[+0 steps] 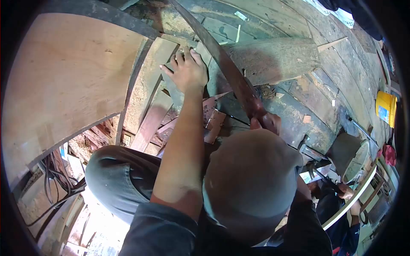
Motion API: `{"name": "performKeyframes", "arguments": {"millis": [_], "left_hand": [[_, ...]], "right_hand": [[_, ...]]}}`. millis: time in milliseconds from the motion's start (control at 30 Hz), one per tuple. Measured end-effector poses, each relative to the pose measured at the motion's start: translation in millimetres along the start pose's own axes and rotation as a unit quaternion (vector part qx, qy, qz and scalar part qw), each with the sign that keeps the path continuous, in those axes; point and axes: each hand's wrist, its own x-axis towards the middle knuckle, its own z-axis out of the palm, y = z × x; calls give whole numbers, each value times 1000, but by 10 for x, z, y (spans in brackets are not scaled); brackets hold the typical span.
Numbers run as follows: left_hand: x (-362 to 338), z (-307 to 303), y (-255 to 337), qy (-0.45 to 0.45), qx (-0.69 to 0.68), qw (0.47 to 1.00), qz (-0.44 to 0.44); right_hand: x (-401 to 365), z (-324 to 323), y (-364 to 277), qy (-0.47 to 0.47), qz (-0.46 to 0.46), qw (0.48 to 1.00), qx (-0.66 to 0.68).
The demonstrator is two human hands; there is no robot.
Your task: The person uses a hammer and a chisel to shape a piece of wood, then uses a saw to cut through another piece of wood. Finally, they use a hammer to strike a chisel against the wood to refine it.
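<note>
My left hand (188, 72) lies flat, fingers spread, on a pale narrow board (203, 52) on the floor. In my right hand (271, 122) is the near end of a long, tapering brown handsaw (232, 70); its teeth cannot be made out. The blade slants away up and left, passing just right of my left hand. A rounded grey cloth-covered shape (252, 179) fills the lower middle between my arms and hides part of my right arm. Below my left hand lies a brown wood offcut (215, 123).
A curved-edged plywood panel (72, 64) takes up the left side. A wide weathered plank (273, 59) lies beyond the saw. At right are a hammer (304, 143), a yellow bucket (385, 110) and another person's hand (346, 192). Black cables (55, 179) coil at lower left.
</note>
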Motion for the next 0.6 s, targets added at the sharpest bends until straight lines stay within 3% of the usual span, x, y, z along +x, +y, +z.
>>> {"name": "performKeyframes", "arguments": {"millis": [67, 133, 167, 267, 367, 400, 433, 500, 600], "left_hand": [[1, -29, 30, 4, -7, 1000, -8], [19, -31, 22, 14, -5, 1000, -13], [30, -3, -4, 2, 2, 1000, -12], [28, 146, -48, 90, -21, 996, 4], [42, 139, -53, 83, 11, 996, 3], [51, 167, -50, 114, 23, 993, 0], [71, 148, -27, 125, 15, 992, 6], [31, 92, -8, 108, -4, 994, 6], [35, 90, 4, 100, -32, 995, 6]], "right_hand": [[92, -63, -74, -32, 37, 999, 24], [189, -157, 6, -71, -75, 994, 21], [207, -174, -20, -70, -61, 995, 25], [105, -174, -106, -107, 54, 992, 41], [98, -75, -444, -124, 70, 989, 33], [137, -62, -461, -134, -10, 989, -65], [181, -49, -652, -153, 80, 984, -36], [294, -32, -952, -158, 91, 982, -48], [340, 29, -1020, -99, -14, 991, -93]]}}
